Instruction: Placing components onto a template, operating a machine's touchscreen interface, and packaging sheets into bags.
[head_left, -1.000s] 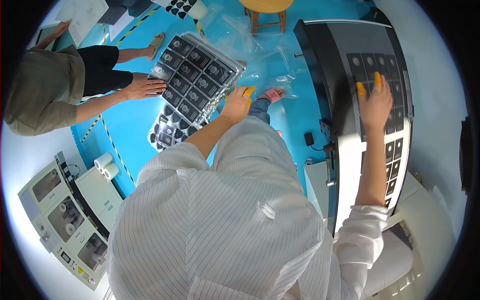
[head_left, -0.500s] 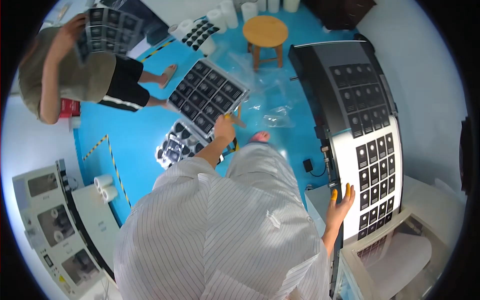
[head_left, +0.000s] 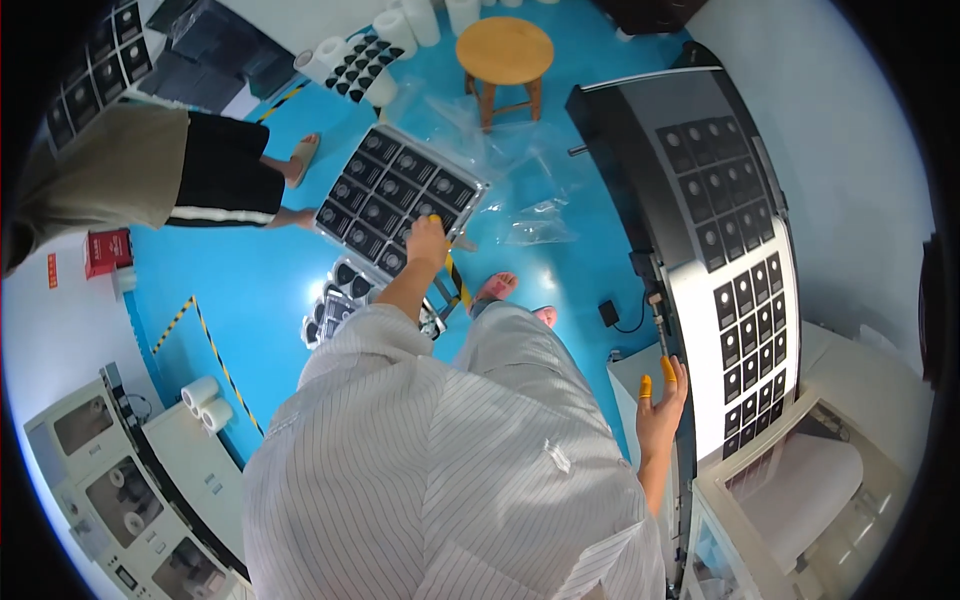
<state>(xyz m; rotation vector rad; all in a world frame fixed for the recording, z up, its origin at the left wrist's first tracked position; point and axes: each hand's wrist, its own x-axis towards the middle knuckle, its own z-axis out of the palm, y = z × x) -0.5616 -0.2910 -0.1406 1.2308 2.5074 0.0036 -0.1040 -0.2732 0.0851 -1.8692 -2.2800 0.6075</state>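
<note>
Evidently the left hand (head_left: 428, 243) lies palm down on the lower right edge of the stack of black printed sheets (head_left: 372, 205), left of the frame's centre, perhaps to steady it. Its fingers reach onto the top face; whether they also pinch the edge cannot be told. The stack is tilted in the frame and seems raised above the blue floor (head_left: 250, 350) by a stand with a yellow-and-black striped leg (head_left: 457, 283), which puts it within the left arm's reach.

At right of centre, the right hand (head_left: 662, 405) is empty, fingers apart, beside the left edge of the white printed sheet (head_left: 705, 345); contact is unclear. That sheet lies over the sloping bed of a long machine (head_left: 610, 130), likely so that it is supported flat along its length. Yellow finger covers (head_left: 646, 386) show on both hands, probably to spare the printed faces.

A co-worker (head_left: 110, 180) stands at the upper left near another dark sheet (head_left: 95, 85); the grip there is out of sight. Loose clear film (head_left: 540, 222) lies on the floor, upper centre, below the round wooden stool (head_left: 505, 52).
</note>
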